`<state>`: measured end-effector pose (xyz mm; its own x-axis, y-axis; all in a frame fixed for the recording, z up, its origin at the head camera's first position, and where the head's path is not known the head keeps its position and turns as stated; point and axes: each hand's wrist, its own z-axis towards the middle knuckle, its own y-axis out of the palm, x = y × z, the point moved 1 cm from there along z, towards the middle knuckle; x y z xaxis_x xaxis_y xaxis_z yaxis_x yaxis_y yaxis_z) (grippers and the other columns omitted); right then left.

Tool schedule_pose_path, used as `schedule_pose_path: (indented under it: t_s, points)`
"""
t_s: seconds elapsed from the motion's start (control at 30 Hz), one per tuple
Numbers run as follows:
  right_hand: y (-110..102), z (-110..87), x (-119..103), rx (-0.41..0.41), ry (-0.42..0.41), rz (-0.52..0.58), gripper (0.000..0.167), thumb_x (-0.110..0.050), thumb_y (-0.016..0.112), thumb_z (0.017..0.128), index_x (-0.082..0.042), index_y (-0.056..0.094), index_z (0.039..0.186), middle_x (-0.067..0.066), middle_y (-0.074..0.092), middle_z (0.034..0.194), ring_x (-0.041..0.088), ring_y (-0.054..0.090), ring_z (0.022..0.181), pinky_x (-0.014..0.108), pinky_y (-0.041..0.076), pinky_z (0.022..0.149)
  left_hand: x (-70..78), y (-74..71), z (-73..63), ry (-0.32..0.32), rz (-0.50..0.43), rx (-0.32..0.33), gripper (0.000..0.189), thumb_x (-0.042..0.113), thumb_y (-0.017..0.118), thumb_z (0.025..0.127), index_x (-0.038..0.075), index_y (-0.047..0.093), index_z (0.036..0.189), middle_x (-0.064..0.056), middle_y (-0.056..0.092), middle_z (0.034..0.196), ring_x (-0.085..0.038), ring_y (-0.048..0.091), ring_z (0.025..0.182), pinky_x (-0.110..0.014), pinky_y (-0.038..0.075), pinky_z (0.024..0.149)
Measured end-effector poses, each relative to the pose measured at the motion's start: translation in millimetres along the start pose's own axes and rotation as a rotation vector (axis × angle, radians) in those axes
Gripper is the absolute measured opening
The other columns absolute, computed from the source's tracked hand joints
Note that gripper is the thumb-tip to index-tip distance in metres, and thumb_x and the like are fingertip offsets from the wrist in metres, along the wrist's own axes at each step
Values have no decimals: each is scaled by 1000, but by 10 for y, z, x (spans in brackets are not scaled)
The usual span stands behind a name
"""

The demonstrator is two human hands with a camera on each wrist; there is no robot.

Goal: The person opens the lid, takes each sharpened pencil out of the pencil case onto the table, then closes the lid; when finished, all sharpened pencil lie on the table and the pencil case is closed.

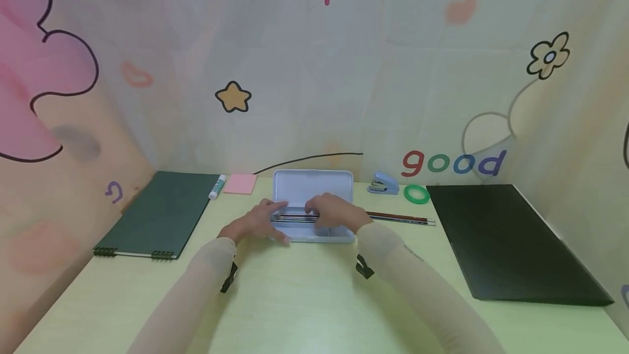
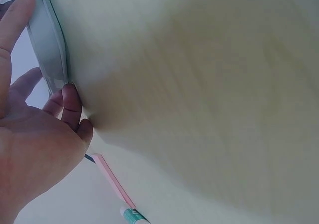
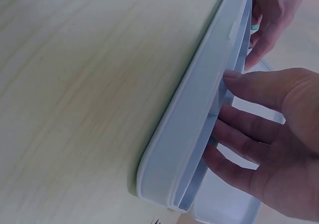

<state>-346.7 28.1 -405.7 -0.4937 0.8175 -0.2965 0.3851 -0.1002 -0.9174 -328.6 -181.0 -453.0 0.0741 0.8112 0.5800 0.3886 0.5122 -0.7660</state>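
Observation:
A light blue pencil case [image 1: 314,179] stands with its lid up on the table. Several pencils [image 1: 295,218] lie lengthwise inside it. My left hand [image 1: 257,218] holds the left end of the case, thumb at the front wall and fingers at the far side. My right hand [image 1: 336,212] reaches over the front rim of the case [image 3: 187,114]. Its fingers [image 3: 244,144] dip inside, their tips hidden by the wall, and the thumb lies apart from them near the rim. More pencils [image 1: 403,218] lie right of the case, partly behind the right wrist.
Left lies a dark green spiral notebook [image 1: 162,212], with a glue stick [image 1: 217,187] and pink sticky notes [image 1: 240,183] beside it. A blue stapler [image 1: 384,183], a green tape roll [image 1: 416,194] and a black folder [image 1: 511,245] are on the right. A printed curtain hangs behind.

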Motion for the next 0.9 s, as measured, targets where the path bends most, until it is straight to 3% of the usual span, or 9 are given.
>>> schedule_pose_path:
  t_s: [0.23, 0.7, 0.9]
  points:
    - [64, 33, 22, 43, -6, -51, 40, -6, 74, 88, -10, 67, 127, 4, 71, 113, 20, 58, 99, 39, 48, 103, -2, 8, -3, -7, 1, -1, 100, 44, 87, 74, 26, 33, 157, -18, 29, 155, -39, 34, 139, -63, 33, 114]
    - [62, 23, -31, 87, -46, -90, 33, -1, 72, 87, -11, 71, 119, 2, 71, 101, 19, 57, 91, 37, 49, 97, 34, -25, -29, 1, 20, 1, 100, 44, 86, 75, 26, 33, 157, -18, 30, 154, -37, 35, 139, -62, 32, 115]
    - [79, 52, -9, 16, -65, -54, 35, 4, 66, 89, -12, 71, 119, 1, 68, 97, 19, 55, 90, 36, 49, 95, 23, -27, -22, -1, 7, -13, 100, 44, 86, 75, 25, 32, 157, -18, 29, 154, -37, 34, 139, -62, 31, 116]
